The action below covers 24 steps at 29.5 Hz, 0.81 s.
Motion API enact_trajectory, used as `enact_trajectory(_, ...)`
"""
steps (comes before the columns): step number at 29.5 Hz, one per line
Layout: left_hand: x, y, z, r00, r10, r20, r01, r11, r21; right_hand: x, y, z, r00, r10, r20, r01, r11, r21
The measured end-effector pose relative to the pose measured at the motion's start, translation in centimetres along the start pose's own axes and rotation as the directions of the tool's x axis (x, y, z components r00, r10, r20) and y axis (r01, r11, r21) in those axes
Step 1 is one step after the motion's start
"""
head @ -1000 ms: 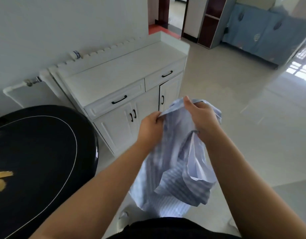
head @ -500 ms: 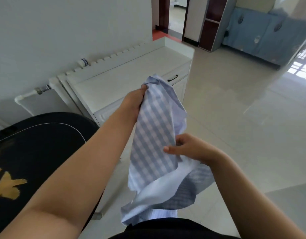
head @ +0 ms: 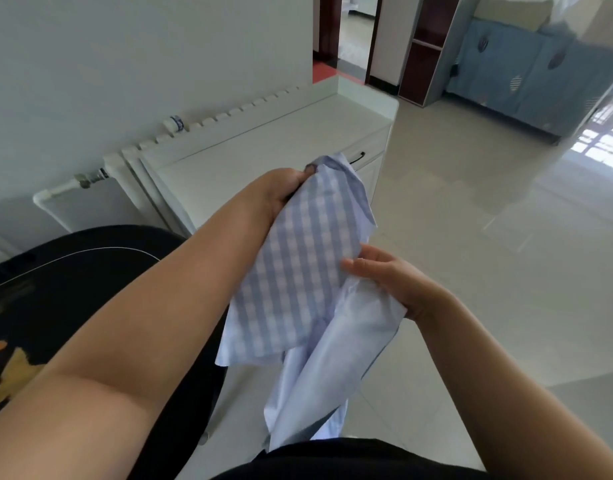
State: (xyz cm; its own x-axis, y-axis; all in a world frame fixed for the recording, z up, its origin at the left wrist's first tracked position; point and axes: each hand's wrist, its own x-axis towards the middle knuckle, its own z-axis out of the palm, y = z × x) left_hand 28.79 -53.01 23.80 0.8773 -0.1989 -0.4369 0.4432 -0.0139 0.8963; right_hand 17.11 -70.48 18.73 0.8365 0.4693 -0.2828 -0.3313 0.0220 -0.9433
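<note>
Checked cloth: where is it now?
Head view, centre: checked cloth hangs from the left hand, right hand holding its side, before the white cabinet.

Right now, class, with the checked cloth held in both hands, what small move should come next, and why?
Probably draw the right hand down and outward to spread the checked cloth. The left hand grips its top corner high, but the lower part hangs bunched and folded over itself.

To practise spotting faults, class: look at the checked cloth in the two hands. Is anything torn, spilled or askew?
Nothing stands out. The checked cloth hangs rumpled between the left hand, gripping its top, and the right hand lower down; no tear or stain shows.
</note>
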Motion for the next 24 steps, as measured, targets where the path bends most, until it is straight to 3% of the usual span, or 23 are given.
enact_trajectory(3, 0.2, -0.1, -1.0, 1.0, -0.014, -0.012, 0.014, 0.998, -0.061, 0.5, -1.0, 0.6, 0.994, 0.061, -0.094, -0.067, 0.995, -0.069)
enact_trajectory(4, 0.2, -0.4, -1.1, 0.998, 0.026, -0.05, -0.026, 1.0, -0.007, 0.7, -1.4, 1.0, 0.988, 0.049, -0.147, -0.056, 0.998, -0.042)
enact_trajectory(5, 0.0, -0.8, -1.1, 0.991, 0.096, -0.091, -0.084, 0.989, 0.118, 1.0, -1.8, 1.5, 0.979, 0.025, -0.202, -0.025, 1.0, 0.007)
enact_trajectory(7, -1.4, -2.2, -1.0, 0.945, 0.297, -0.14, -0.2, 0.859, 0.471, 1.8, -2.4, 2.4, 0.942, 0.003, -0.337, 0.033, 0.994, 0.102)
enact_trajectory(8, -2.5, -3.2, -0.9, 0.914, 0.391, -0.107, -0.268, 0.781, 0.564, 2.2, -2.6, 2.7, 0.915, 0.004, -0.404, 0.06, 0.988, 0.145)
enact_trajectory(10, -5.0, -5.7, -0.7, 0.886, 0.462, 0.035, -0.395, 0.714, 0.578, 3.1, -2.9, 3.0, 0.868, 0.005, -0.497, 0.128, 0.964, 0.234)
enact_trajectory(12, -7.5, -8.2, -0.5, 0.875, 0.431, 0.223, -0.475, 0.669, 0.572, 3.5, -3.3, 3.3, 0.851, -0.003, -0.526, 0.179, 0.942, 0.285)
enact_trajectory(14, -8.6, -10.0, -0.2, 0.851, 0.433, 0.297, -0.523, 0.644, 0.558, 4.0, -3.5, 3.7, 0.839, -0.013, -0.543, 0.194, 0.941, 0.279)
enact_trajectory(19, -8.8, -10.3, 0.1, 0.761, 0.644, -0.071, -0.517, 0.669, 0.533, 4.9, -3.6, 4.5, 0.866, -0.056, -0.497, 0.194, 0.953, 0.232)
enact_trajectory(24, -8.4, -8.6, -1.8, 0.746, 0.617, -0.253, -0.488, 0.763, 0.424, 4.3, -3.8, 3.6, 0.963, -0.168, -0.211, 0.217, 0.948, 0.232)
